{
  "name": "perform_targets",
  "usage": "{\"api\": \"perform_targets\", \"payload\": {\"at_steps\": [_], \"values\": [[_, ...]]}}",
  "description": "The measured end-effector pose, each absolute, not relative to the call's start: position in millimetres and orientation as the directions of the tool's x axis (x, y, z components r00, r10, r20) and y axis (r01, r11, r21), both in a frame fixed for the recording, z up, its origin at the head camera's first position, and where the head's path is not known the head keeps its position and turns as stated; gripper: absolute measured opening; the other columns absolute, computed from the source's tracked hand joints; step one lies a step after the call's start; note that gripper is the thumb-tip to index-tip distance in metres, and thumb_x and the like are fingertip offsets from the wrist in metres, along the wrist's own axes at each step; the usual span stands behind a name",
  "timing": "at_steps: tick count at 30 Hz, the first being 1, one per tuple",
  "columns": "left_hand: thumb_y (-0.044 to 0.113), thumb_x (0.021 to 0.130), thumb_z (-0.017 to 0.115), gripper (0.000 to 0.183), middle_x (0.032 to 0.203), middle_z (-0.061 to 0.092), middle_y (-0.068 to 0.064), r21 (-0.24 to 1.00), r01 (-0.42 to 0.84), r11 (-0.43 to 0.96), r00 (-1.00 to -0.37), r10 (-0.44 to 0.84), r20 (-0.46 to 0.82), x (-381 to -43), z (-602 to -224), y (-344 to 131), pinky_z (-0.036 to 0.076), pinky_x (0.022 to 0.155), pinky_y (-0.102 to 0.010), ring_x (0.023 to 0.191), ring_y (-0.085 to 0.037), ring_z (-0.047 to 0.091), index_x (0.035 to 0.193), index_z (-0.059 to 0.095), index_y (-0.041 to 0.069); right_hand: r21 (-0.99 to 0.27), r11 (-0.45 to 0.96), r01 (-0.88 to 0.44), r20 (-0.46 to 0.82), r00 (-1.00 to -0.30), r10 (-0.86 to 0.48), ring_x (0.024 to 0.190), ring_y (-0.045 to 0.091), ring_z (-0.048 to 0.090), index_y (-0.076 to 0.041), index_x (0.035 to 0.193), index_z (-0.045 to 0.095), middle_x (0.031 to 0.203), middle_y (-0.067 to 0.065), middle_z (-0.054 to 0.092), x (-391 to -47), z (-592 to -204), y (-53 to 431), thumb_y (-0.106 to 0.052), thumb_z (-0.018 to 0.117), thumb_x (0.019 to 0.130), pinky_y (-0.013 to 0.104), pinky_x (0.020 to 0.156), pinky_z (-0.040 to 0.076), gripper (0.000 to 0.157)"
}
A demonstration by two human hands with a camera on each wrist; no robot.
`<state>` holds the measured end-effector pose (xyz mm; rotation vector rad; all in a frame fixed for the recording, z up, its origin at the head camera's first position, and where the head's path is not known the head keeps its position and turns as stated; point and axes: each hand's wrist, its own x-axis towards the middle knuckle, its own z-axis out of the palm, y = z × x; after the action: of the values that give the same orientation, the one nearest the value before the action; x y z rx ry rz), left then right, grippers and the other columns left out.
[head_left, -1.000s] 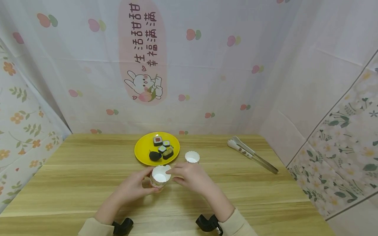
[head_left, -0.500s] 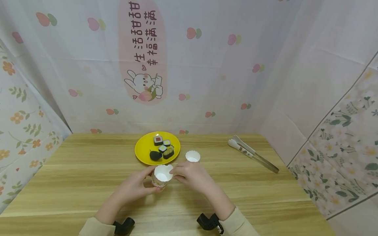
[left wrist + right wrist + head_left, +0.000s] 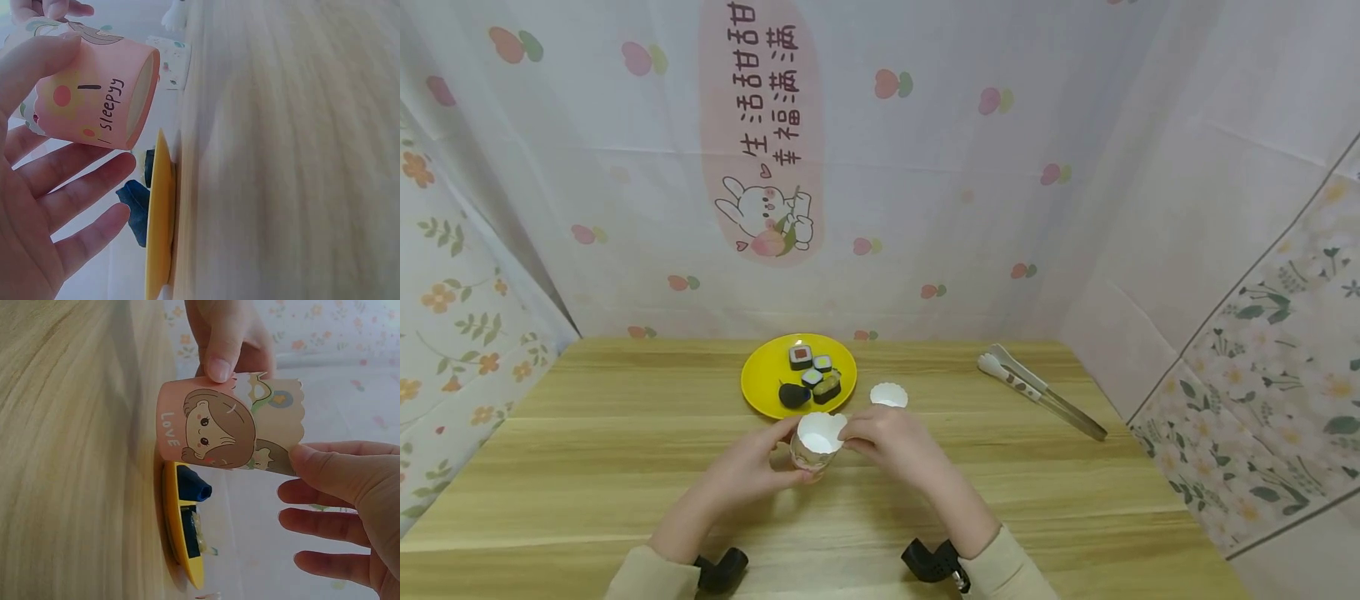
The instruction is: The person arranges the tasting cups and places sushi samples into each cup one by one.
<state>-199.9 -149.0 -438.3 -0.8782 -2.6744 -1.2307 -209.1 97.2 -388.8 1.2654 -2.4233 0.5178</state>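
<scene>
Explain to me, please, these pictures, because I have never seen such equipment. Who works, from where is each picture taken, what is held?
There is no machine here: a person works with two bare hands. The big picture comes from a camera on the head, looking forward and down; the two small ones, turned sideways, come from cameras on the left and right wrists. The left hand grips a scalloped, paper-looking cup printed in pink and cream, and the right hand pinches its rim. On the wood-grained table are a round yellow plate with small sushi-like pieces and a second scalloped cup, white inside, partly hidden behind the right hand. Silvery tongs, white at one end, lie to the right.
</scene>
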Motion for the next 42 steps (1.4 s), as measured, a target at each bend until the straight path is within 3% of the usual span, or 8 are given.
{"api": "perform_targets", "payload": {"at_steps": [14, 25, 42], "values": [[0.039, 0.075, 0.082, 0.065, 0.107, 0.063, 0.014, 0.72, 0.502, 0.479, -0.841, 0.464, 0.278, -209.9, -434.0, -136.6, 0.047, 0.09, -0.05, 0.098, -0.012, 0.058, 0.13, 0.054, 0.02, -0.074, 0.551, -0.831, 0.552, -0.494, -0.672, 0.078, 0.008, 0.063, -0.015, 0.087, 0.075, 0.086, -0.007, 0.07, -214.0, -380.7, 110.8, -0.014, 0.08, 0.077, 0.018, 0.067, 0.053, 0.011], [0.034, 0.075, 0.083, 0.058, 0.108, 0.065, 0.009, 0.726, 0.473, 0.499, -0.858, 0.447, 0.252, -215.1, -435.3, -130.4, 0.05, 0.083, -0.044, 0.096, -0.015, 0.059, 0.124, 0.06, 0.013, -0.113, 0.536, -0.836, 0.591, -0.491, -0.641, 0.078, 0.011, 0.065, -0.012, 0.087, 0.075, 0.086, -0.004, 0.07, -215.5, -371.9, 121.7, -0.009, 0.08, 0.077, 0.02, 0.068, 0.054, 0.011], [0.035, 0.075, 0.082, 0.056, 0.106, 0.064, 0.007, 0.737, 0.479, 0.477, -0.856, 0.441, 0.271, -213.3, -441.8, -132.0, 0.049, 0.081, -0.045, 0.095, -0.017, 0.059, 0.121, 0.061, 0.012, -0.192, 0.591, -0.783, 0.606, -0.569, -0.556, 0.082, 0.017, 0.066, -0.009, 0.088, 0.074, 0.088, 0.001, 0.071, -218.2, -364.0, 143.5, -0.005, 0.077, 0.079, 0.027, 0.069, 0.055, 0.011]]}}
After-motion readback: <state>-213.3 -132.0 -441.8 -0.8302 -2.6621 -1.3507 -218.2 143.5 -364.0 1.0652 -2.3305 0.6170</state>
